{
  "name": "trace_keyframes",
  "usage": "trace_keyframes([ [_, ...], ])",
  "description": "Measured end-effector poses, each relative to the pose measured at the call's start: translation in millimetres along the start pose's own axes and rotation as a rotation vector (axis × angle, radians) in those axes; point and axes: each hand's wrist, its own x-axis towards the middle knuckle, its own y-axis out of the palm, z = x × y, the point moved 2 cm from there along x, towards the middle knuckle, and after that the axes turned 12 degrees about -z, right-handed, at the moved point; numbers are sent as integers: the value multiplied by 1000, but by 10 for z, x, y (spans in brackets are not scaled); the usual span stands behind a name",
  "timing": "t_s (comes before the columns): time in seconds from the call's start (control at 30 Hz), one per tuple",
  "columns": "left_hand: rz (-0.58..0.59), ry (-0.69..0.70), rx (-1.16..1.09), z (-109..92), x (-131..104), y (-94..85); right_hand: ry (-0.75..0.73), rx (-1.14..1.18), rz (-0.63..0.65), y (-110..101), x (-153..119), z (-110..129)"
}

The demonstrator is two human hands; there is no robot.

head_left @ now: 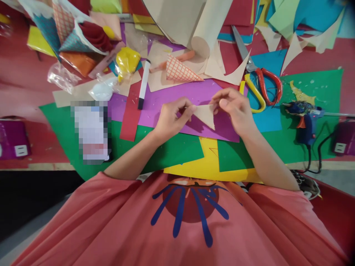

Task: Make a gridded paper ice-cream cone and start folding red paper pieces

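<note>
A small triangular piece of cream paper [206, 115] is held up in front of me over the purple sheet [219, 129]. My left hand [176, 116] pinches its left corner between thumb and fingers. At its upper right corner, the curled fingers of my right hand [233, 109] grip the edge; the fingertips partly hide the contact. The paper's right edge looks slightly jagged. Whether it is flat or rolled, I cannot tell. Just beyond my hands lies a paper cone [181, 69] with an orange grid pattern.
Scissors [260, 79] with red and yellow handles lie right of my right hand. Farther right is a blue glue gun [306, 122] with a cable. A marker [144, 85] and a phone [93, 133] are left. Paper scraps and a cream roll [208, 29] lie at the back.
</note>
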Motion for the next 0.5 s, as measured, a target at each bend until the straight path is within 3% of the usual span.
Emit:
trace_keyframes([
  [0.17,44,39,0,-21,-49,83,181,8,196,175,-96,-49],
  [0.37,-51,88,-139,-7,-45,38,410,277,228,175,-101,-71],
  [0.5,-53,106,-186,-3,-56,42,563,390,305,187,-109,-74],
])
